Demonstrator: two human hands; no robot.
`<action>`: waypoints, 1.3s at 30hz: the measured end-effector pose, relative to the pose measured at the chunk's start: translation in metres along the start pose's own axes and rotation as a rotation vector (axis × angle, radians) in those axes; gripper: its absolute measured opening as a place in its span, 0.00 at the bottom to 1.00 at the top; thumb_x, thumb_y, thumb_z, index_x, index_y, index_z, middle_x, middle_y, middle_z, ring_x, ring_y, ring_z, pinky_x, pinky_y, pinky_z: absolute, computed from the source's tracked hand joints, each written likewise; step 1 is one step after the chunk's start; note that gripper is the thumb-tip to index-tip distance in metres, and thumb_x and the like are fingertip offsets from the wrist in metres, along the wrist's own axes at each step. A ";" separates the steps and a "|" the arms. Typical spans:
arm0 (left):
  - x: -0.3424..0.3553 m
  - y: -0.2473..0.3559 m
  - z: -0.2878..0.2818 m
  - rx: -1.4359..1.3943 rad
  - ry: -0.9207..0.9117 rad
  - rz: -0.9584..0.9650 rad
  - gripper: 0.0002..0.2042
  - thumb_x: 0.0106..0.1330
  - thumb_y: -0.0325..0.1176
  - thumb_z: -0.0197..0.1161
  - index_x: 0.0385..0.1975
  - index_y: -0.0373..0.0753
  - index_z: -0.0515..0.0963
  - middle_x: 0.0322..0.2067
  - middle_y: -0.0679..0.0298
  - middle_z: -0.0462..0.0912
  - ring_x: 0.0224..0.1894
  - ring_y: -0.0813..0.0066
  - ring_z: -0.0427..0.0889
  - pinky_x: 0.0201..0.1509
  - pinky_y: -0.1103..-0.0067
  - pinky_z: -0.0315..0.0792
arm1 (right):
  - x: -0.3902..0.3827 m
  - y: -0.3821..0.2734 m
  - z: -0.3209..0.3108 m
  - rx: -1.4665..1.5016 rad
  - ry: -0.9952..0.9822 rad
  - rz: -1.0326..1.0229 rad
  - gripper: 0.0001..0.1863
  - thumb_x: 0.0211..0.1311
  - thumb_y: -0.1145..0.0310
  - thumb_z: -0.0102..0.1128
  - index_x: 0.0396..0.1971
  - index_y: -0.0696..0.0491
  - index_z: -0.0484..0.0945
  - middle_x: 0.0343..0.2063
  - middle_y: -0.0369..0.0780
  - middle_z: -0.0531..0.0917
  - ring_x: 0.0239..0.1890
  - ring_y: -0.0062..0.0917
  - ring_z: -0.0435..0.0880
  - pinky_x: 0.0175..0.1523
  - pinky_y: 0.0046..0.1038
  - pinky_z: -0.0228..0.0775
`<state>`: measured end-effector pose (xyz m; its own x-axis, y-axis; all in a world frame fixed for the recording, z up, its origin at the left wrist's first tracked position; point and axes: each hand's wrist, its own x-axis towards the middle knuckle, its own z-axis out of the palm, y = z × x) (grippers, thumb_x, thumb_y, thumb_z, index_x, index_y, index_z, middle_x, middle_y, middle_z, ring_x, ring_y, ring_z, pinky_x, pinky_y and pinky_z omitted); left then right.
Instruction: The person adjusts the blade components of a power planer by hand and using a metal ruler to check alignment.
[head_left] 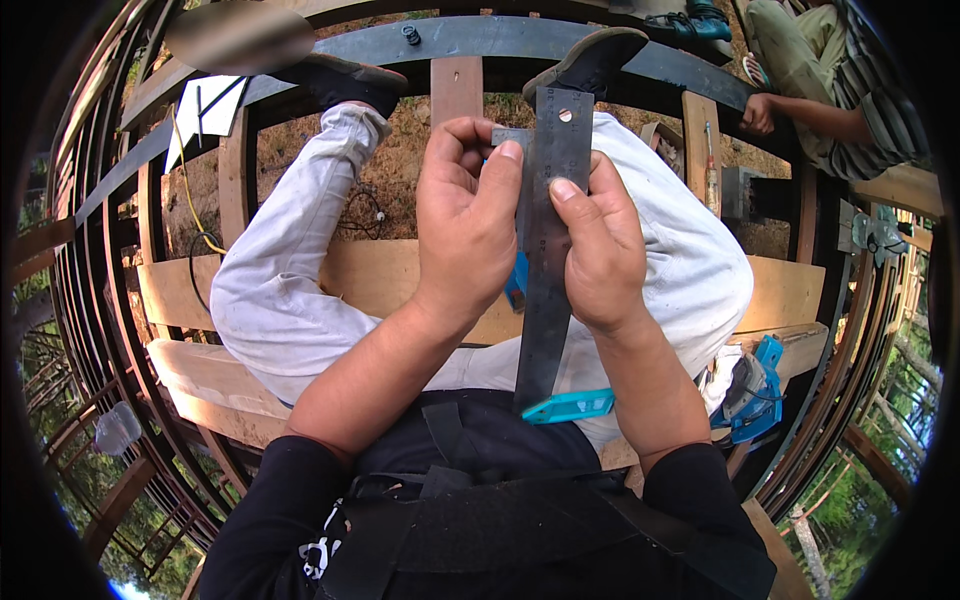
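Observation:
A try square with a wide grey steel blade (550, 240) and a teal handle (568, 407) is held up in front of my lap, handle end nearest me. My right hand (605, 245) grips the blade from the right, thumb pressed on its face. Beside it, my left hand (467, 205) is closed with the thumb on a small flat grey metal piece (512, 136), which meets the blade's left edge near the far end. The rest of that piece is hidden by my fingers. A blue object (517, 282) shows partly behind the blade.
I sit on wooden planks (380, 262) over dark metal beams (480, 38). A blue power tool (758, 392) lies right, a screwdriver (711, 170) beyond my right knee. White paper (215, 112) and a yellow cord (186, 170) are left. Another person's hand (758, 115) rests upper right.

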<state>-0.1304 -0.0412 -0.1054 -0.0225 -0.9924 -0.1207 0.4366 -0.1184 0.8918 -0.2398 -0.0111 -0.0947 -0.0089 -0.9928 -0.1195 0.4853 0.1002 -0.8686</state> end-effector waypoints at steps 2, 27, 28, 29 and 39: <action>0.001 0.002 0.003 -0.017 -0.011 0.010 0.08 0.71 0.27 0.54 0.46 0.34 0.67 0.37 0.64 0.77 0.36 0.84 0.77 0.40 0.86 0.74 | -0.001 -0.003 -0.002 0.038 -0.029 0.003 0.12 0.73 0.72 0.43 0.51 0.59 0.68 0.43 0.38 0.79 0.42 0.14 0.78 0.47 0.19 0.72; 0.117 -0.067 0.070 0.131 -0.138 -0.300 0.04 0.70 0.32 0.56 0.39 0.43 0.70 0.25 0.70 0.75 0.18 0.81 0.74 0.17 0.81 0.72 | 0.084 -0.199 -0.269 0.069 0.717 -0.425 0.05 0.68 0.67 0.50 0.33 0.52 0.70 0.18 0.36 0.72 0.16 0.22 0.73 0.19 0.25 0.65; 0.124 -0.077 0.079 0.118 -0.155 -0.303 0.04 0.70 0.32 0.56 0.39 0.42 0.70 0.26 0.69 0.76 0.19 0.81 0.74 0.19 0.82 0.73 | 0.078 -0.182 -0.256 0.108 0.607 -0.482 0.04 0.69 0.67 0.50 0.34 0.50 0.71 0.19 0.34 0.72 0.16 0.20 0.72 0.19 0.22 0.65; 0.131 -0.087 0.085 0.115 -0.167 -0.305 0.03 0.70 0.32 0.56 0.39 0.42 0.71 0.27 0.69 0.76 0.21 0.81 0.75 0.20 0.82 0.73 | 0.070 -0.172 -0.225 0.105 0.611 -0.482 0.03 0.70 0.67 0.49 0.36 0.49 0.71 0.18 0.31 0.71 0.15 0.17 0.70 0.20 0.20 0.64; 0.168 -0.139 0.174 0.134 -0.307 -0.306 0.05 0.69 0.31 0.58 0.39 0.38 0.72 0.29 0.70 0.75 0.27 0.86 0.72 0.30 0.85 0.68 | 0.031 -0.057 -0.168 0.023 0.563 -0.267 0.19 0.72 0.75 0.47 0.60 0.57 0.64 0.41 0.34 0.76 0.40 0.11 0.73 0.47 0.17 0.68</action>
<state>-0.3511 -0.1969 -0.1735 -0.4072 -0.8723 -0.2708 0.2486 -0.3911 0.8861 -0.4151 -0.0368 -0.1296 -0.5892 -0.7956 -0.1408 0.4218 -0.1542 -0.8935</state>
